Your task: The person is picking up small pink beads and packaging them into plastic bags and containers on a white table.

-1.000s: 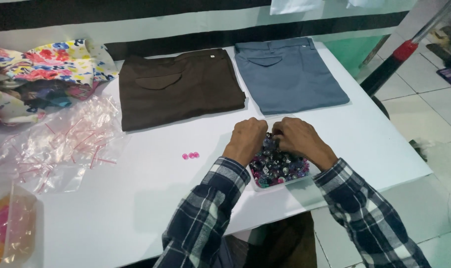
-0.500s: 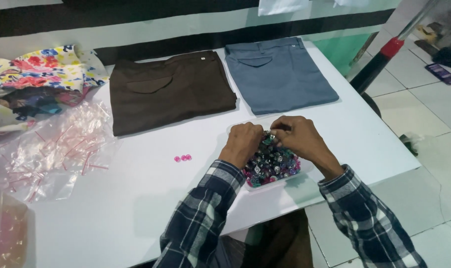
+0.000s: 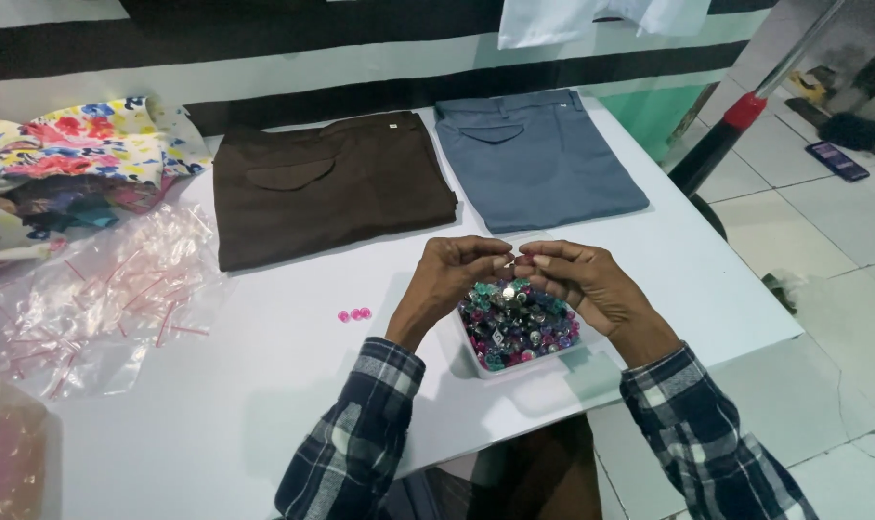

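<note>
Both hands, left hand (image 3: 449, 277) and right hand (image 3: 584, 279), pinch together one small shiny stud (image 3: 508, 290) above the white square tray (image 3: 514, 369) of coloured beads, near the white table's front edge (image 3: 649, 380)

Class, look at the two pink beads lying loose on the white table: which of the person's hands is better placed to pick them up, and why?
Left. The left hand is on the pink beads' side; the right hand sits beyond the bead tray and would have to cross over.

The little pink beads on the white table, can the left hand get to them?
Probably yes: the little pink beads lie alone on the white table beside the left hand, with nothing between.
</note>
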